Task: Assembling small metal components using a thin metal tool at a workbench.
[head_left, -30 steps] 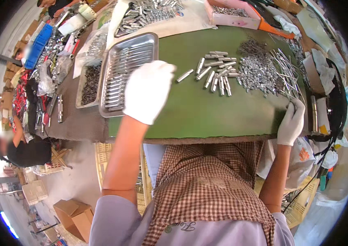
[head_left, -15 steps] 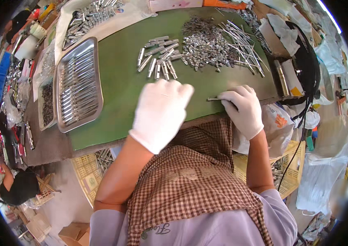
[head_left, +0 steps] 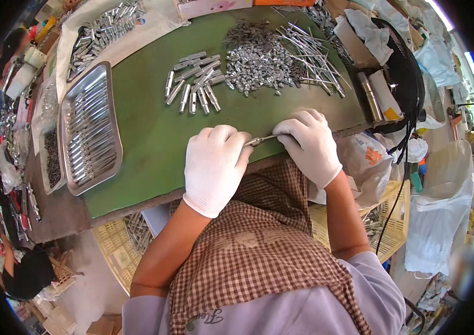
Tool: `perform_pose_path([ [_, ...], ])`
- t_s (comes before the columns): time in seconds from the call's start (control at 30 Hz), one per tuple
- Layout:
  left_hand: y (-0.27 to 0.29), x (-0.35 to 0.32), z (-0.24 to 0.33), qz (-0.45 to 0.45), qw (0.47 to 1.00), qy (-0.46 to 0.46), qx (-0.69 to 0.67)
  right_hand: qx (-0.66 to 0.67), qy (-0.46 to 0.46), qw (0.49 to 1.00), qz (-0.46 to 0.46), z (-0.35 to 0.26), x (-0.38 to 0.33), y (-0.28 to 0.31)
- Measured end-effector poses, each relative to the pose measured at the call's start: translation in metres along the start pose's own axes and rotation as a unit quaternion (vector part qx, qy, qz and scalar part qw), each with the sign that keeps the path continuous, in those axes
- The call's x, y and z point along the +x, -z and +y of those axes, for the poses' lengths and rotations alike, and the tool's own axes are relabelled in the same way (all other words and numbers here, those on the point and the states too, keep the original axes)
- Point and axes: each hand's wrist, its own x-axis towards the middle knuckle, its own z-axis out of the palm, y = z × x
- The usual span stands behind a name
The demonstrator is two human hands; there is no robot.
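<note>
Both my hands wear white knit gloves and meet near the table's front edge. My right hand [head_left: 305,144] is closed on a thin metal rod [head_left: 269,137], which points left. A small silver fitting [head_left: 255,141] sits at the rod's left end, against the fingertips of my left hand [head_left: 216,166]. That hand is closed in a pinch; whatever else lies inside its fingers is hidden. Just beyond it is a loose cluster of short silver metal tubes [head_left: 185,97]. Farther right lie a heap of small metal fittings [head_left: 259,67] and a spread of long thin rods [head_left: 318,61].
A metal tray [head_left: 118,146] of rod assemblies stands on the green table mat [head_left: 153,162] at the left. Behind it, metal parts [head_left: 106,33] lie on pale sheeting. A metal cylinder [head_left: 370,96] stands at the right edge, beside dark cables. Yellow crates [head_left: 115,245] sit below the table.
My left hand has come down and toward my right hand, meeting the left end of the rod. The right hand keeps its grip on the rod. The whole view has shifted slightly.
</note>
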Motion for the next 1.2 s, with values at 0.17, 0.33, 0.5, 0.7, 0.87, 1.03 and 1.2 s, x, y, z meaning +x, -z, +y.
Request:
perform_pose_path([
  [0.17, -0.001, -0.001, 0.001, 0.005, 1.000, -0.004, 0.008, 0.012, 0.020, 1.000, -0.004, 0.001, 0.004, -0.004],
  [0.33, 0.000, -0.002, 0.001, 0.015, 1.000, -0.002, 0.007, 0.012, 0.035, 0.999, 0.028, 0.003, 0.012, -0.002],
  [0.5, -0.005, 0.003, 0.005, 0.011, 1.000, -0.005, 0.007, 0.021, -0.120, 0.985, 0.123, 0.047, 0.023, 0.007],
  [0.7, -0.020, 0.011, 0.008, 0.022, 1.000, -0.011, 0.001, -0.019, -0.120, 0.984, 0.129, 0.074, 0.048, 0.000],
  [0.87, -0.020, 0.011, 0.007, 0.018, 1.000, -0.019, -0.004, -0.102, -0.159, 0.979, 0.074, 0.078, 0.046, 0.012],
  [1.03, -0.020, 0.011, 0.008, 0.023, 1.000, -0.021, 0.001, -0.155, -0.120, 0.975, 0.105, 0.094, 0.037, 0.019],
  [1.2, -0.019, 0.010, 0.007, 0.019, 1.000, -0.022, -0.008, -0.120, -0.074, 0.988, 0.059, 0.064, 0.050, 0.017],
])
